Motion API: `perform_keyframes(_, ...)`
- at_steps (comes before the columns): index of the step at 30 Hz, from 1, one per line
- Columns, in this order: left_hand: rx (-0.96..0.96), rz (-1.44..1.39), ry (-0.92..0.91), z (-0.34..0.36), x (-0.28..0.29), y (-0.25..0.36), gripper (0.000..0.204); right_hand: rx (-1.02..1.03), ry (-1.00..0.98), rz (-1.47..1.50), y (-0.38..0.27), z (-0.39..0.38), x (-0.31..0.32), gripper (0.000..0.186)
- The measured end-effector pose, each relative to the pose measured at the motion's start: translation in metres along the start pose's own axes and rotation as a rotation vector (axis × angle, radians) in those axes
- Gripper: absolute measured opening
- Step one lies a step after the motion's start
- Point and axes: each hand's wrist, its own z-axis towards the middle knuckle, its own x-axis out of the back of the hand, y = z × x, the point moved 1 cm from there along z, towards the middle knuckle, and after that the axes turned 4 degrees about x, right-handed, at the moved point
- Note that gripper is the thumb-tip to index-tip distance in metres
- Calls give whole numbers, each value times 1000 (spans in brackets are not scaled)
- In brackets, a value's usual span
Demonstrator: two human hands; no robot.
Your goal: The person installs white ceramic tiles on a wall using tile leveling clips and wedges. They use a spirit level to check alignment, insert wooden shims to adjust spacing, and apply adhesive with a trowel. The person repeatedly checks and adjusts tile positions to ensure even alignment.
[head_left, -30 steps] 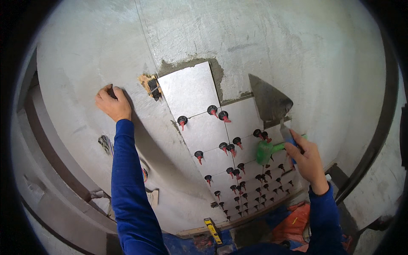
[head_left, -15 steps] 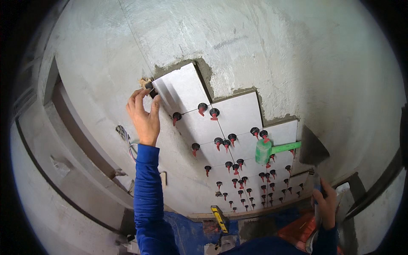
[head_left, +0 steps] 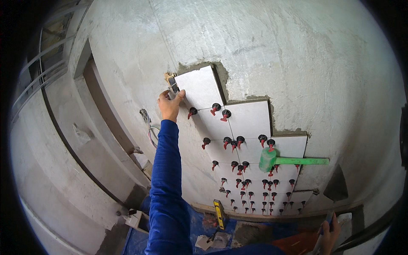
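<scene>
My left hand [head_left: 170,106] reaches up to the left edge of the topmost white wall tile [head_left: 199,88]. Its thumb lies on the tile's edge, and the fingers, spread from the thumb, are beside a dark electrical box [head_left: 173,84] set in the wall. At lower right, my right hand [head_left: 330,233] grips the handle of a trowel [head_left: 336,185], its dark blade pointing up. Black and red tile levelling clips [head_left: 226,114] stand along the joints. A green mallet [head_left: 267,160] rests across several of them, handle toward the right.
Grey mortar [head_left: 221,76] borders the stepped upper tiles. Loose wires [head_left: 149,125] stick out of the wall at left, near a doorway [head_left: 102,97]. Below, a yellow spirit level [head_left: 219,214] leans by the wall's foot, over blue floor sheeting [head_left: 191,227].
The view has shifted, so the tiles appear farther right. My left thumb has come onto the tile's edge. My right hand and the trowel have dropped lower.
</scene>
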Motion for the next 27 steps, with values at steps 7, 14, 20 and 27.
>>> perform_keyframes(7, 82, -358, -45, -2, 8, -14, 87, 144, 206, 208, 21, 10, 9, 27)
perform_keyframes(14, 117, -184, -20, 6, -5, -7, 106, 119, 179, 136, 5, 44, 10, 19)
perform_keyframes(20, 172, -77, -5, -3, -4, 16, 112, 69, 102, 226, 5, 66, -24, 34)
perform_keyframes(27, 70, -75, 13, -21, -8, 11, 102, 653, -6, 614, -123, 107, -147, 54)
